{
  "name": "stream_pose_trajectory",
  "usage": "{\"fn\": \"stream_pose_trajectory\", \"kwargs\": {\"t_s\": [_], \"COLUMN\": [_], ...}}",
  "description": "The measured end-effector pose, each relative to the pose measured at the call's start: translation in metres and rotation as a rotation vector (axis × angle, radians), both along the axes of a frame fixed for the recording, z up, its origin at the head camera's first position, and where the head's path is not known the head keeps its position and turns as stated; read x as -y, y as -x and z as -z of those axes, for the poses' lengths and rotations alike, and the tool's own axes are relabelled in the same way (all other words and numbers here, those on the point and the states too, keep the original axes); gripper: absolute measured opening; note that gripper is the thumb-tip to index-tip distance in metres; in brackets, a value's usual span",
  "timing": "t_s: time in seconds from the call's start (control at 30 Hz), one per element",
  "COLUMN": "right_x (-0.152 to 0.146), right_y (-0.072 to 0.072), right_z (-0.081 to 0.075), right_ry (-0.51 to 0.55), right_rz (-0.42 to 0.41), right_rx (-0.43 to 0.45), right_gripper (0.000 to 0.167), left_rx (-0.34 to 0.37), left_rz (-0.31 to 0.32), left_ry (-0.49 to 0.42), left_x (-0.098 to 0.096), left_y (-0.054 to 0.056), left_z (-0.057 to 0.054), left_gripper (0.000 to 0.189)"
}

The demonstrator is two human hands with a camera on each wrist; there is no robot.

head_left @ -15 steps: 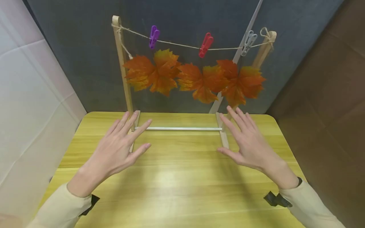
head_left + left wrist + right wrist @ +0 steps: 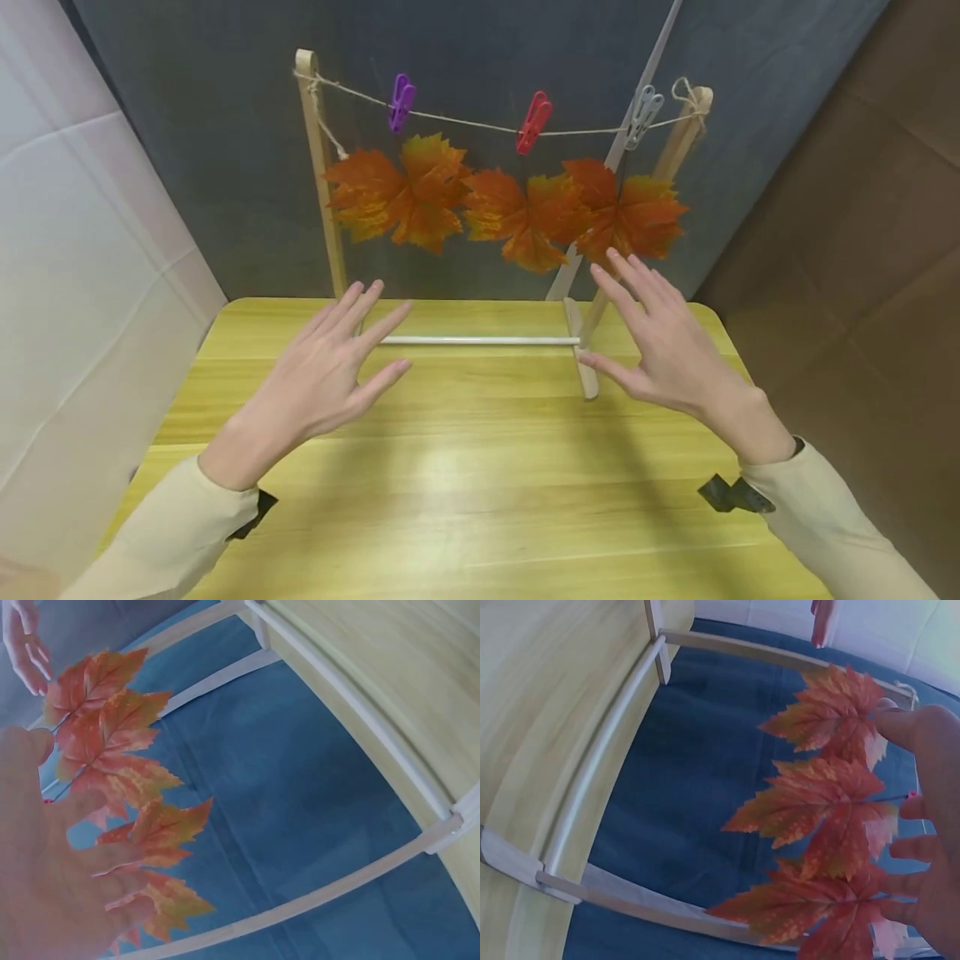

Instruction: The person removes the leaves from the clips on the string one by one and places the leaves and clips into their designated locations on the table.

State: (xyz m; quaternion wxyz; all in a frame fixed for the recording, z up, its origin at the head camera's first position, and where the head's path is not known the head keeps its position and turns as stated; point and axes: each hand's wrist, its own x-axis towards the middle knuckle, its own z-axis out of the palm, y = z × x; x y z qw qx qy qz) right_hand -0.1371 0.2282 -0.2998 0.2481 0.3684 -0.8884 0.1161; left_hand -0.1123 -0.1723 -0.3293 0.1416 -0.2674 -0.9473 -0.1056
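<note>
Three orange maple leaves hang from a string (image 2: 465,122) tied between two wooden posts: a left leaf (image 2: 408,196), a middle leaf (image 2: 525,217) and a right leaf (image 2: 630,208). Above them on the string sit a purple clothespin (image 2: 402,103), a red clothespin (image 2: 534,123) and a pale grey clothespin (image 2: 643,117). My left hand (image 2: 318,375) is raised over the table near the left post, fingers spread, holding nothing. Likewise empty, my right hand (image 2: 667,346) has its fingers extended, their tips just below the right leaf in the head view.
The stand's white bar (image 2: 480,340) runs low between the left post (image 2: 321,175) and the right post (image 2: 675,150). Wooden feet, such as the right foot (image 2: 588,375), rest on the wooden table (image 2: 465,467). A dark backdrop (image 2: 187,150) rises behind.
My left hand has moved slightly right and up in the head view. My right hand has shifted up a little. The head view has moved slightly; leaves and clothespins stay hanging.
</note>
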Motion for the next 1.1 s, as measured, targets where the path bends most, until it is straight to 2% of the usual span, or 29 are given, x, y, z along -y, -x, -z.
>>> {"fn": "stream_pose_trajectory", "kwargs": {"t_s": [0.23,0.57,0.77,0.93,1.1], "right_x": [-0.002,0.003,0.007,0.005,0.001], "right_y": [0.011,0.017,0.023,0.023,0.026], "right_z": [-0.013,-0.039,-0.054,-0.064,-0.073], "right_ry": [-0.011,-0.039,-0.022,0.020,0.007], "right_rz": [-0.022,0.002,-0.009,-0.009,0.019], "right_rx": [-0.045,-0.047,-0.067,-0.083,-0.091], "right_gripper": [0.089,0.089,0.087,0.086,0.088], "left_rx": [0.007,0.040,0.028,-0.001,-0.021], "left_rz": [0.012,0.059,0.099,0.119,0.128], "left_ry": [0.012,0.030,-0.003,0.019,0.034], "left_x": [-0.010,-0.035,-0.055,-0.067,-0.076], "left_y": [0.015,0.035,0.044,0.051,0.057], "left_z": [-0.005,-0.019,-0.025,-0.030,-0.037], "left_gripper": [0.065,0.067,0.066,0.066,0.065]}}
